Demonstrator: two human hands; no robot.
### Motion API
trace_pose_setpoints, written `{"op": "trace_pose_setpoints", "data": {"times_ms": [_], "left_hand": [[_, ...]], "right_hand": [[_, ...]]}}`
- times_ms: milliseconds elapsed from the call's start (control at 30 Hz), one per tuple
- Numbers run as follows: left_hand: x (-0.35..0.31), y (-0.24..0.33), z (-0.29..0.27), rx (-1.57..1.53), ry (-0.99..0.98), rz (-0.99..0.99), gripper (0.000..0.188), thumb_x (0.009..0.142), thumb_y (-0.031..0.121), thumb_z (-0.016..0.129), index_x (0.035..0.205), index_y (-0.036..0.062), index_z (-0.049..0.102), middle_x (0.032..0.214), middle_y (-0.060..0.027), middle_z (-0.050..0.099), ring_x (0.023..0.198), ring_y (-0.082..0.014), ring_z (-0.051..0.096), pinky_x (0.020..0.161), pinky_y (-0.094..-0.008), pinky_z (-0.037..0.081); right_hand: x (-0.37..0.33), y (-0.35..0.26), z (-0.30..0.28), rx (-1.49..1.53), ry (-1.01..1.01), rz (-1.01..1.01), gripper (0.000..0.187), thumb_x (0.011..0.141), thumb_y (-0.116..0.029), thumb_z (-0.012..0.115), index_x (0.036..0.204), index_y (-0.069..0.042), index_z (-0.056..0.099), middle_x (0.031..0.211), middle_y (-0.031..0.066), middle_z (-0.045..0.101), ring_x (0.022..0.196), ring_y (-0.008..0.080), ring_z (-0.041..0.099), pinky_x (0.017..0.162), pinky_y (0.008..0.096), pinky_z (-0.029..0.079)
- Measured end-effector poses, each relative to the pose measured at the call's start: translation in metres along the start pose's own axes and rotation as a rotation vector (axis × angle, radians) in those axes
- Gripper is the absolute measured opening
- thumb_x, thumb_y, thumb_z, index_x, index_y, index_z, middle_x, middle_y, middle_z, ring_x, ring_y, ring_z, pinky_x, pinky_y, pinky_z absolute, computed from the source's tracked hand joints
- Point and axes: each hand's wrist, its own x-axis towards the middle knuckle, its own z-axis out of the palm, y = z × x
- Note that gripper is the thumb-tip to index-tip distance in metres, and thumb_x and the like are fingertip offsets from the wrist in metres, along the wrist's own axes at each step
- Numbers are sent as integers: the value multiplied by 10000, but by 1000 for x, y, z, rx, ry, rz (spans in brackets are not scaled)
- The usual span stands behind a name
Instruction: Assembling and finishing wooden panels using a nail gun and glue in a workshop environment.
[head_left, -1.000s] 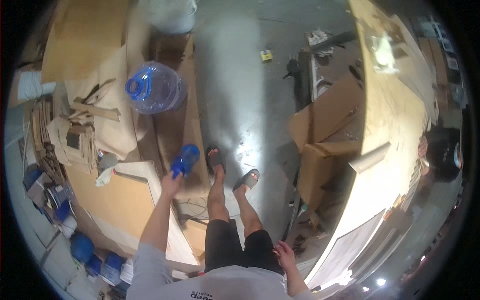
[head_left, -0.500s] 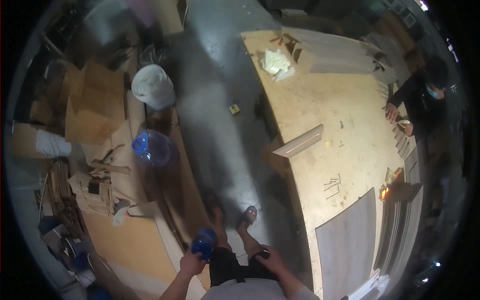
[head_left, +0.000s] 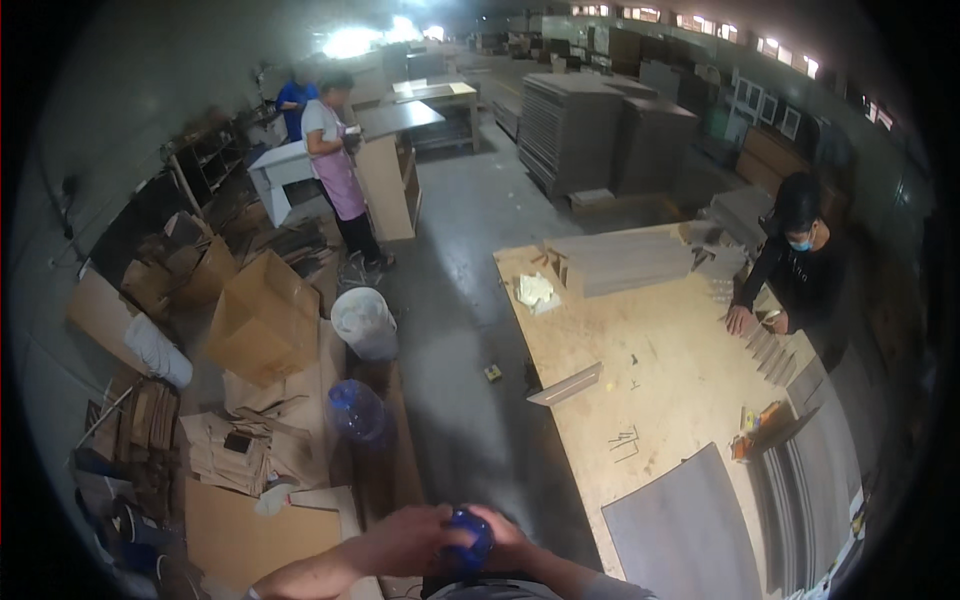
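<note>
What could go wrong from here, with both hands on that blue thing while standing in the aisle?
Both hands, left hand and right hand, are wrapped around the blue object, so neither seems free to catch a stumble. The large blue bottle and loose cardboard lie close on the left and could trip a step. A small yellow item on the floor ahead might be kicked.

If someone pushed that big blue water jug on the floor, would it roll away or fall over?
The big blue water jug looks round-sided, so if tipped it would likely roll. It seems to stand among cardboard pieces, which might stop it soon. It looks see-through and possibly nearly empty, so it is probably light and easy to knock over, though its fill level is hard to tell.
</note>
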Motion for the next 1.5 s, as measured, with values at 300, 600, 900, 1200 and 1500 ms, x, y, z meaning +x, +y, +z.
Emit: {"op": "trace_pose_setpoints", "data": {"times_ms": [300, 600, 900, 1200, 1500], "left_hand": [[73, 22, -17, -502, 101, 355, 607, 854, 376, 716, 1352, 57, 581, 1464, -169, 521, 1368, -295, 485, 1141, -417, 351], [74, 78, 29, -361, 485, -57, 447, 901, 167, 662, 1336, 80, 608, 1398, -97, 600, 1327, -228, 537, 1118, -379, 383], [87, 80, -37, -622, -256, 534, 327, 836, 68, 700, 1161, 31, 697, 1216, -113, 704, 1218, -280, 612, 1233, -549, 155], [86, 76, -14, -428, 4, 449, 549, 936, 238, 613, 1459, 121, 492, 1403, -36, 610, 1405, -166, 455, 1224, -599, 31], [72, 118, 29, -316, 556, 197, 683, 940, 211, 637, 1539, 57, 347, 1488, -87, 530, 1515, -226, 273, 1211, -579, -22]], "right_hand": [[2, -85, -58, 276, 133, 105, 798, 570, -245, 950, 1254, -34, 597, 1192, 126, 638, 1116, 239, 631, 981, 370, 497], [-56, -47, -35, -153, 509, 77, 1180, 502, -359, 1007, 1409, -46, 319, 1344, 198, 421, 1248, 336, 493, 1043, 468, 431], [-50, -71, -79, -164, 84, -65, 1037, 539, -471, 967, 1356, -21, 515, 1368, 158, 514, 1243, 333, 542, 1056, 449, 445], [-49, -92, -72, 151, 253, 38, 1095, 545, -403, 992, 1387, 3, 420, 1301, 173, 547, 1211, 280, 568, 1021, 423, 472], [-67, -35, -55, -88, 515, -27, 1156, 555, -331, 990, 1460, -93, 311, 1311, 219, 520, 1169, 399, 551, 984, 501, 468]]}}
